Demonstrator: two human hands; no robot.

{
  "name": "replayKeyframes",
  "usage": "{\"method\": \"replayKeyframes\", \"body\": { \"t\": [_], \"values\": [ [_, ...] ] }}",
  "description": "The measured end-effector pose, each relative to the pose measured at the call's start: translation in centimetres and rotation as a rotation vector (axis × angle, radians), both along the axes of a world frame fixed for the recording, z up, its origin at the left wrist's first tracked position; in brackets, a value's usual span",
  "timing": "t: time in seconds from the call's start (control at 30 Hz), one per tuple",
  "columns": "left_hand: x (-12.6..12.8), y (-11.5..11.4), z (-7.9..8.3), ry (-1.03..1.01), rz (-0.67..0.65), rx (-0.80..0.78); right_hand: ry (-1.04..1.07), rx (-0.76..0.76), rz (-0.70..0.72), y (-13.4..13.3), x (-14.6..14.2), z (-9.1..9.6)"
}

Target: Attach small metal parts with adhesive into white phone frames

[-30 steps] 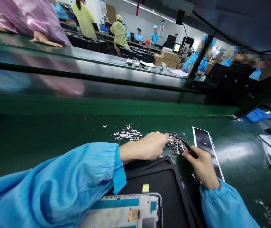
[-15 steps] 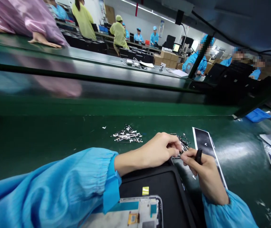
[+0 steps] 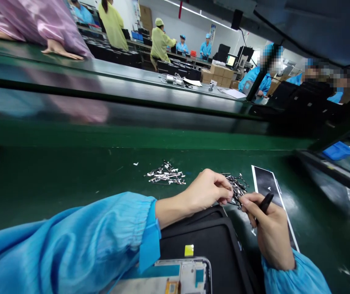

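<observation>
Head view, looking down over a dark green table (image 3: 70, 179) on a factory line. Left hand (image 3: 207, 190) curled, fingers (image 3: 226, 192) pinched at the near edge of a pile of small metal parts (image 3: 237, 184); whether a part sits between the fingertips cannot be told. Right hand (image 3: 269, 228) just beside it, fingers closed around a black tool (image 3: 266, 202) whose tip points toward the same pile. Both wrists in blue sleeves, the left sleeve (image 3: 70, 245) filling the lower left.

Around the hands: a second pile of metal parts (image 3: 166, 176) farther left, apart from the first, two piles in all. One black strip with a white border (image 3: 269, 183) lying just right of the right hand. One black tray (image 3: 211, 245) under the left wrist, with a small yellow tag (image 3: 188, 250) on it. One open device frame (image 3: 190, 275) at the bottom edge, partly hidden by the left sleeve.

Beyond: a raised glossy green rail (image 3: 132, 102) crossing the whole width, then another long bench. A pink-sleeved person's hand (image 3: 60, 50) resting on it at upper left. Several workers in blue and yellow coats standing in the bright room behind, beside cardboard boxes (image 3: 217, 73).
</observation>
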State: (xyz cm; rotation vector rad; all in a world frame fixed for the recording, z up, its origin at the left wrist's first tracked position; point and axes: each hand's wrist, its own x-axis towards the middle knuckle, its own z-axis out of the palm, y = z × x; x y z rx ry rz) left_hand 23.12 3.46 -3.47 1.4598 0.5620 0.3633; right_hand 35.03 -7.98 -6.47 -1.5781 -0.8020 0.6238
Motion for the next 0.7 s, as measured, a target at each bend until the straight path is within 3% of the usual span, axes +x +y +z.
{"method": "replayKeyframes", "body": {
  "t": [0.17,0.47,0.7],
  "values": [
    [0.0,0.2,0.0,0.024,0.08,0.083,-0.102,-0.02,0.042,-0.1,0.1,0.1],
    [-0.3,-1.3,0.9,0.093,-0.034,0.388,-0.193,0.002,0.11,-0.4,-0.6,1.4],
    [-0.4,-1.7,1.1,0.095,-0.06,0.52,-0.074,0.019,0.065,-0.5,-0.3,1.0]
  ]
}}
